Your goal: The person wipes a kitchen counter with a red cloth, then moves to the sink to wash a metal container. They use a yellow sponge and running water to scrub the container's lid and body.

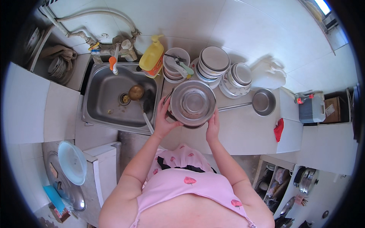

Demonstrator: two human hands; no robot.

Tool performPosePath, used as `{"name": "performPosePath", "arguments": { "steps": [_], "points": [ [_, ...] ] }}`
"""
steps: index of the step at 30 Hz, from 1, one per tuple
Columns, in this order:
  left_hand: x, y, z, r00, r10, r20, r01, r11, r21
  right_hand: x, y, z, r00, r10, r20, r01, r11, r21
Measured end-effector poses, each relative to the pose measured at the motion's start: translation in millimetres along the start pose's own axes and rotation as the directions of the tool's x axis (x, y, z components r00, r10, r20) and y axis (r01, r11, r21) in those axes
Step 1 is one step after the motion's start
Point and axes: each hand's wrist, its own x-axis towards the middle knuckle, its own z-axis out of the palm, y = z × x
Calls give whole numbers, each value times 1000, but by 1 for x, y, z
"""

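Between my two hands is a stack of round stainless steel basins (194,102), held up over the counter (245,131) just right of the sink. My left hand (164,121) grips its left side, with the thumb along the near rim. On the right edge my right hand (212,125) presses with its fingers, which are partly hidden. Behind the stack stand white bowls (177,54) with a fork and a green-handled utensil on top. Beside them rises a pile of enamel or ceramic bowls (215,61). A long-handled metal dipper (263,102) lies to the right.
The steel sink (102,94) at left holds a ladle (136,92) and food scraps at its drain. A yellow detergent bottle (151,58) stands behind it. Smaller bowls (241,74), a white jug (268,75) and a red cloth (279,130) are on the right.
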Motion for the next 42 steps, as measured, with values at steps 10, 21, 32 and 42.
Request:
{"name": "performPosePath", "arguments": {
  "steps": [10,21,32,42],
  "points": [
    [6,-24,-52,991,135,7,-135,991,18,-6,13,54,999,14,-49,-10,997,71],
    [8,-22,-158,999,11,32,-10,1000,-19,-19,13,161,997,15,-69,-11,998,66],
    [-28,-35,-227,983,-40,-181,50,997,50,-20,56,225,994,44,95,-56,990,127],
    [-31,-94,-313,967,-127,-221,114,991,-72,-11,59,318,978,51,203,-90,978,187]
  ]
}}
